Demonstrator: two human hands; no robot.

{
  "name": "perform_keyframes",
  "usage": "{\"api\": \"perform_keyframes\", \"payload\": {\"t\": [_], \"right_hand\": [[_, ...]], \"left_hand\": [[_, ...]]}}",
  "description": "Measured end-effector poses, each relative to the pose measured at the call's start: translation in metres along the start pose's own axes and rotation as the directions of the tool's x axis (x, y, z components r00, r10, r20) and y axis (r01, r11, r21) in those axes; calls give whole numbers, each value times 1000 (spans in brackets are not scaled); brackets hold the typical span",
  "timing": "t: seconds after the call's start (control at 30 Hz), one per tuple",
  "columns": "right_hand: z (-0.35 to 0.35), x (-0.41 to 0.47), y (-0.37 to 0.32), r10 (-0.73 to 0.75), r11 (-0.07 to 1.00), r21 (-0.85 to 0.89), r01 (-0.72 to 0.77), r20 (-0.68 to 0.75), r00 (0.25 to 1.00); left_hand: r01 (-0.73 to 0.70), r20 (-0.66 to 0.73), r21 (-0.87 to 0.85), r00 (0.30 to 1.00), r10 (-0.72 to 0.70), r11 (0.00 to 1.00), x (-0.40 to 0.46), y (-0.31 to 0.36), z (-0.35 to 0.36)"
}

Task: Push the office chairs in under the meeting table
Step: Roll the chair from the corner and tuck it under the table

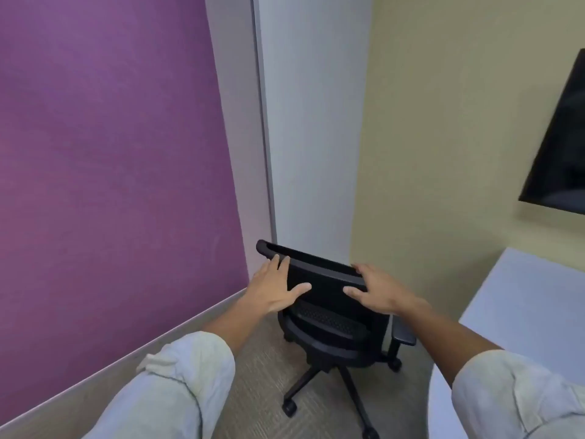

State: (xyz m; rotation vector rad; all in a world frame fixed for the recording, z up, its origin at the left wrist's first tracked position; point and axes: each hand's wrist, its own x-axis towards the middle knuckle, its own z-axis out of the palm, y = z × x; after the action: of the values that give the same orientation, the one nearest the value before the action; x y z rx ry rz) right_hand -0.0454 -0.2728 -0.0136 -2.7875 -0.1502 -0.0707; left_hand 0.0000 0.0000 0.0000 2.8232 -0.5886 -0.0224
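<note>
Both hands, left hand point(274, 288) and right hand point(378, 291), rest spread wide on the chair point(329, 299) back; the chair stands beside the table point(522, 312), awaiting a push rightward

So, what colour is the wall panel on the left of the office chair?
Purple; the large wall panel beside the black swivel office chair shows in the head view.

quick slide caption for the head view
Left hand and right hand on the black office chair backrest beside the meeting table.
</note>
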Motion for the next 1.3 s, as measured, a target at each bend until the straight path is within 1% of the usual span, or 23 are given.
{"api": "perform_keyframes", "payload": {"t": [0.07, 0.13, 0.2, 0.27, 0.33, 0.37, 0.4, 0.43, 0.5, 0.57, 0.6, 0.67, 0.7, 0.73, 0.8, 0.87, 1.03, 1.17, 1.3], "right_hand": [[3, 18, 9, 10, 1000, 16, -10, 12, 1000], [9, 33, 18, 6, 1000, -5, -5, 64, 998], [15, 48, 26, -25, 994, -101, 36, 101, 995], [24, 56, 33, -116, 955, -264, 137, 95, 989], [38, 63, 36, -276, 863, -426, 272, 53, 960], [43, 67, 34, -329, 833, -460, 306, 32, 944], [48, 71, 34, -348, 828, -463, 317, 19, 937], [51, 76, 33, -314, 852, -437, 290, 16, 949], [52, 84, 31, -161, 911, -380, 160, 29, 987], [52, 91, 32, -21, 927, -374, 26, 17, 1000], [50, 94, 31, 43, 925, -378, -36, 10, 999], [48, 101, 29, 176, 912, -376, -165, -4, 984], [46, 104, 27, 238, 900, -373, -226, -12, 971], [47, 106, 26, 289, 888, -370, -275, -16, 957], [49, 111, 25, 352, 859, -385, -338, -36, 935], [52, 118, 22, 386, 833, -410, -372, -51, 921], [54, 149, 23, 448, 801, -403, -442, -86, 890], [49, 172, 38, 486, 792, -371, -484, -95, 869], [43, 196, 66, 504, 784, -355, -510, -118, 856]], "left_hand": [[-13, 35, 22, 999, 12, 1000, 19, -2, 5], [-26, 46, 70, 999, 23, 997, 38, -8, 11], [-30, 61, 90, 998, 25, 996, 60, -15, 19], [-14, 93, 108, 996, 4, 994, 76, -24, 29], [7, 124, 136, 992, -24, 991, 91, -39, 40], [6, 134, 158, 991, -27, 987, 100, -47, 44], [-22, 132, 200, 991, -4, 980, 109, -57, 47], [-74, 123, 243, 991, 45, 967, 123, -66, 49], [-208, 136, 300, 975, 174, 931, 156, -84, 49], [-312, 221, 303, 942, 252, 900, 191, -95, 45], [-353, 276, 295, 921, 275, 888, 207, -96, 41], [-449, 404, 254, 854, 328, 857, 233, -96, 39], [-505, 434, 250, 821, 371, 826, 242, -95, 37], [-561, 441, 261, 793, 420, 785, 248, -95, 37], [-630, 402, 299, 764, 504, 716, 258, -97, 37], [-651, 382, 305, 752, 537, 695, 268, -99, 37], [-648, 395, 276, 750, 531, 710, 310, -99, 34], [-672, 387, 278, 733, 560, 686, 347, -89, 37], [-677, 369, 278, 730, 574, 682, 385, -74, 41]]}}
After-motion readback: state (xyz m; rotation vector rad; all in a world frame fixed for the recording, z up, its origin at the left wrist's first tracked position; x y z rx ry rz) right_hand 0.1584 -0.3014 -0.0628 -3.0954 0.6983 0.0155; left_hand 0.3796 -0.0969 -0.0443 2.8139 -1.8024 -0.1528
